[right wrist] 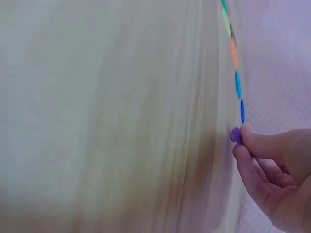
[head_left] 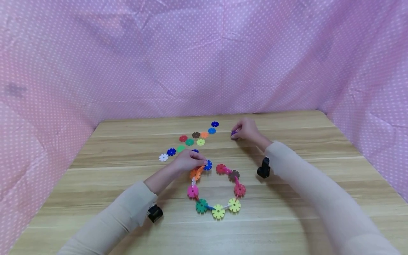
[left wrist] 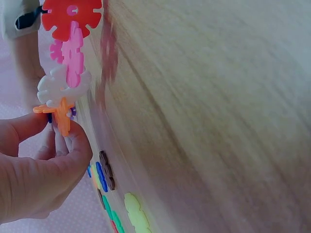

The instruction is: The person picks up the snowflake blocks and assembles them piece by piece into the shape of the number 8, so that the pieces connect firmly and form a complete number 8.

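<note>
Mid-assembly of flower-disc ring (head_left: 218, 198) near centre of table (head_left: 287, 212), loop open at far side. Left hand (head_left: 186, 161) pinching orange disc (left wrist: 60, 114) at chain's end. Further out, right hand (head_left: 247, 129) pinching purple disc (right wrist: 236, 135) off table, beside loose discs (head_left: 191, 141). Next likely: slotting purple piece into gap, needs notch alignment

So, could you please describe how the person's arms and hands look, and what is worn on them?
Both arms wear long, plain beige sleeves: left sleeve, right sleeve. The left hand and right hand are bare, with no gloves; no rings show. A small black device sits at each wrist: left device, right device.
</note>
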Demonstrator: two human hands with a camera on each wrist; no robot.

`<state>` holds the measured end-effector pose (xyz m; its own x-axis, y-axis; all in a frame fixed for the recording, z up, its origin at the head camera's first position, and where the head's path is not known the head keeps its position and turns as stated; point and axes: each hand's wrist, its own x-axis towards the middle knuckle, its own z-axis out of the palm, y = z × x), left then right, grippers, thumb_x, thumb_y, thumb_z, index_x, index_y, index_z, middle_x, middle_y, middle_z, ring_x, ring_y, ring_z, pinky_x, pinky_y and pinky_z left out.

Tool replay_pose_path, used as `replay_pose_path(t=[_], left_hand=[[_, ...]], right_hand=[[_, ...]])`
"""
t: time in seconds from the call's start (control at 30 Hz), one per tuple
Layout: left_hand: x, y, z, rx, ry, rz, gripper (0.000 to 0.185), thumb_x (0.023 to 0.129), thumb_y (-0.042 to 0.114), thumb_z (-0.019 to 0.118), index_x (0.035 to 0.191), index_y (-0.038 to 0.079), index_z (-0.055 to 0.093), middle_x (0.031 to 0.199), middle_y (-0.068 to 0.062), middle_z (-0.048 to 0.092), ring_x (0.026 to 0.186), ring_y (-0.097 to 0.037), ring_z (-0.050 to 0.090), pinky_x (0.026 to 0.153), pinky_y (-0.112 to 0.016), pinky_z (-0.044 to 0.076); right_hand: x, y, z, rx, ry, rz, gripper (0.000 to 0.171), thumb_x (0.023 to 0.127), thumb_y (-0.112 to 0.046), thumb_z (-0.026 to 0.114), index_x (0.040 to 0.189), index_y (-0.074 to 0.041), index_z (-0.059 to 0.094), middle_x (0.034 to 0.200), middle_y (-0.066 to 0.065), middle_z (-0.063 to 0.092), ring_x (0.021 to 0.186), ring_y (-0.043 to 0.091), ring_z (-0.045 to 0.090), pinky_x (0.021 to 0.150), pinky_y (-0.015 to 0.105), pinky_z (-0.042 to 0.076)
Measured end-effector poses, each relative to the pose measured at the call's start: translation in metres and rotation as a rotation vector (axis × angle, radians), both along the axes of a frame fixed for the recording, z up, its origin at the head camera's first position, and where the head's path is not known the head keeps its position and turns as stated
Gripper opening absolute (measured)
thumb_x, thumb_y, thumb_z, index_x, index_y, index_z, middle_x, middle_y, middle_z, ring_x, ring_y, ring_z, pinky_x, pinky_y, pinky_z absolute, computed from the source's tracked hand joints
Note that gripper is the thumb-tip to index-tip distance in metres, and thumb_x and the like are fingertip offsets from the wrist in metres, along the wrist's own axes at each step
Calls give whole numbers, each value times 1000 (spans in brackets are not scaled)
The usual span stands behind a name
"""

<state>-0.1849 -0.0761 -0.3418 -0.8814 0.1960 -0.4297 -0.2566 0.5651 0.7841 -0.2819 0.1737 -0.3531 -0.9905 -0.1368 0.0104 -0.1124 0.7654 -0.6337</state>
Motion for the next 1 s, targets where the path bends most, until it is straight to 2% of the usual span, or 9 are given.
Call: replay_pose_path(t=[0.17, 0.23, 0.37, 0.67, 0.8, 1.0], left_hand=[[0, -1, 0, -5, 0, 3, 16, 90, 17, 67, 103, 10, 74, 112, -7, 69, 89, -13, 61, 71, -18, 50], [0, -1, 0, -4, -2, 5, 16, 90, 17, 68, 103, 10, 74, 111, -7, 69, 87, -12, 60, 69, -18, 49], [0, -2, -2, -1, -1, 7, 16, 90, 18, 68, 101, 8, 74, 107, -6, 69, 80, -11, 56, 64, -17, 46], [2, -4, 1, -2, -8, 0, 17, 90, 19, 67, 101, 8, 74, 105, -5, 68, 80, -11, 56, 66, -17, 47], [3, -4, 3, -8, -9, -10, 16, 91, 19, 66, 101, 9, 74, 105, -4, 68, 85, -12, 58, 70, -19, 47], [1, -3, 0, -16, -20, 12, 19, 91, 20, 67, 104, 8, 74, 107, -6, 68, 89, -15, 58, 72, -19, 47]], right_hand=[[23, -6, 6, -160, -136, 89, 20, 78, 0, 75, 98, 5, 72, 97, 23, 73, 69, 14, 71, 65, 27, 61], [34, -10, 8, -191, -174, 132, 19, 80, 2, 73, 98, 6, 71, 97, 24, 72, 68, 13, 70, 66, 29, 61], [53, -16, 9, -221, -188, 202, 15, 80, 4, 71, 95, 6, 71, 93, 23, 73, 67, 12, 69, 66, 31, 61], [85, -34, 9, -152, -17, 297, 7, 76, 1, 76, 81, -4, 75, 82, 11, 75, 67, 9, 68, 61, 20, 57], [96, -42, 10, -145, 19, 314, 6, 78, -2, 76, 79, -7, 76, 80, 6, 75, 66, 8, 67, 61, 20, 56], [104, -50, 6, -151, 62, 329, 6, 77, -2, 78, 78, -7, 76, 78, 6, 75, 66, 6, 66, 60, 17, 56]])
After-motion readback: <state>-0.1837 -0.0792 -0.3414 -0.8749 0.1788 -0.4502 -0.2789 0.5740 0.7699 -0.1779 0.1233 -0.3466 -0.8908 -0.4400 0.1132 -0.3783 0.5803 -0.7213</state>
